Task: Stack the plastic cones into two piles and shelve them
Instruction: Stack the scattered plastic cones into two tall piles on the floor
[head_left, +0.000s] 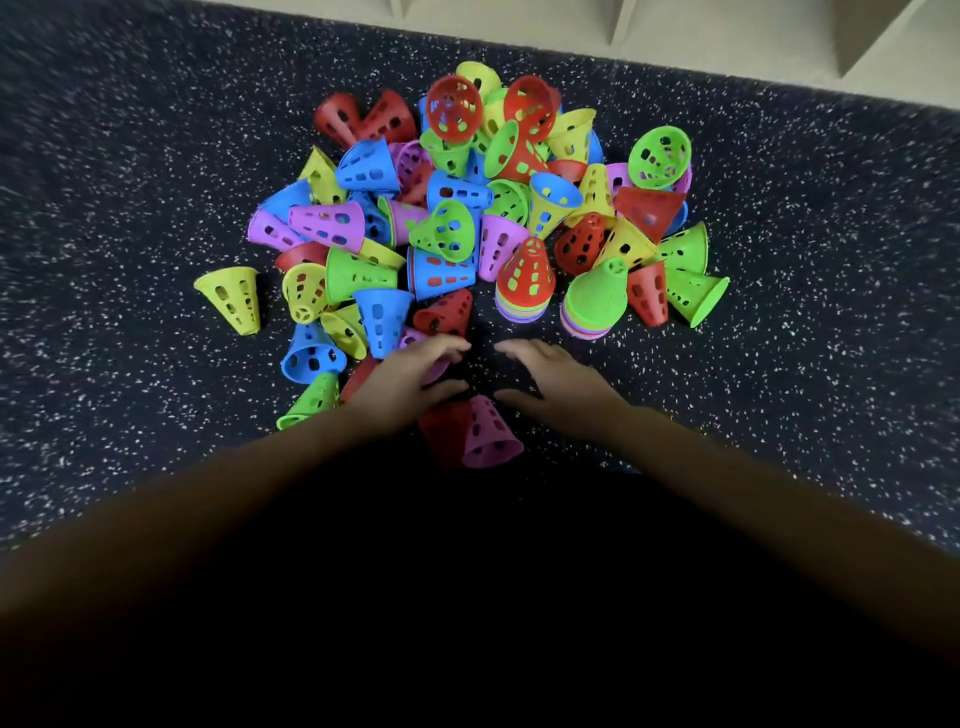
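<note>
A heap of perforated plastic cones (447, 208) in red, blue, green, yellow and purple lies scattered on the dark speckled floor. Two upright stacks stand at the heap's near edge: one topped by a red cone (524, 280), one topped by a green cone (592, 301). My left hand (410, 379) hovers over cones at the heap's near side, fingers relaxed and spread. My right hand (556, 379) hovers beside it with fingers straight, holding nothing. Just below both hands lie a purple cone (488, 431) and a red cone (444, 431) on their sides.
A lone yellow-green cone (231, 299) lies apart at the left. A pale wall base or shelf unit (675, 36) runs along the top. Speckled floor (130, 208) stretches to both sides of the heap.
</note>
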